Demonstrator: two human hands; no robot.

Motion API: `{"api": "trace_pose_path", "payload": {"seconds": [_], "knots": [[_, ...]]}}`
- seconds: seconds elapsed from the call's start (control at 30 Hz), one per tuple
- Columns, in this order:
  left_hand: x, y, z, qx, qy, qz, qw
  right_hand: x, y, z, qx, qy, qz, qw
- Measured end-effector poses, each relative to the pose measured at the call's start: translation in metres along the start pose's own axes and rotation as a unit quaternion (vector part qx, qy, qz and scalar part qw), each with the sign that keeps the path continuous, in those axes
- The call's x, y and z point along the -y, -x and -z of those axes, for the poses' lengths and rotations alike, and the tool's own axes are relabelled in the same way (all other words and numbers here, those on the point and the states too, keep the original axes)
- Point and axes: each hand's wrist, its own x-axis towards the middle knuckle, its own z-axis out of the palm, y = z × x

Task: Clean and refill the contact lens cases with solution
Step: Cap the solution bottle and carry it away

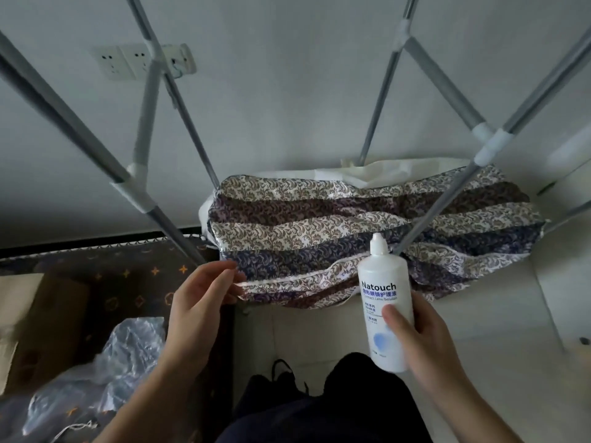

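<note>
The right hand (425, 334), at about 5 o'clock in the view, grips a white bottle of contact lens solution (385, 302) around its lower half, thumb across the front label, holding it upright with the white cap (378, 243) on and pointing toward 12 o'clock. The left hand (200, 298), at about 8 o'clock, holds nothing; its fingers are loosely extended toward 3 o'clock, their tips close to the edge of a folded floral striped cloth (367, 231) that lies against the wall. Metal rack poles (441, 199) cross in front of the cloth and wall. At 7 o'clock there is crumpled clear plastic wrap (121, 356) beside a cardboard box (28, 324) on a dark patterned mat (134, 282). No contact lens case shows anywhere in the view, so where the cases lie cannot be told. The step in hand looks like the very start: the solution has been fetched, and nothing appears cleaned or filled yet. The next move probably calls for bringing the bottle to wherever the cases sit, then using the free left hand to twist off the cap or steady a case, keeping the bottle upright until the nozzle is over a well.
</note>
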Motion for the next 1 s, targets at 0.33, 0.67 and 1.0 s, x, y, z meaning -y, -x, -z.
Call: {"api": "trace_pose_path", "payload": {"seconds": [0.33, 0.67, 1.0], "knots": [[0.023, -0.117, -0.02, -0.024, -0.008, 0.036, 0.999, -0.008, -0.144, -0.032, 0.045, 0.027, -0.03, 0.998], [0.074, -0.239, -0.056, -0.073, -0.028, 0.06, 0.995, -0.062, -0.339, -0.056, 0.078, 0.059, -0.047, 0.994], [0.17, -0.308, -0.081, -0.07, -0.081, 0.093, 0.99, -0.186, -0.512, -0.09, 0.025, 0.169, -0.021, 0.985]]}}
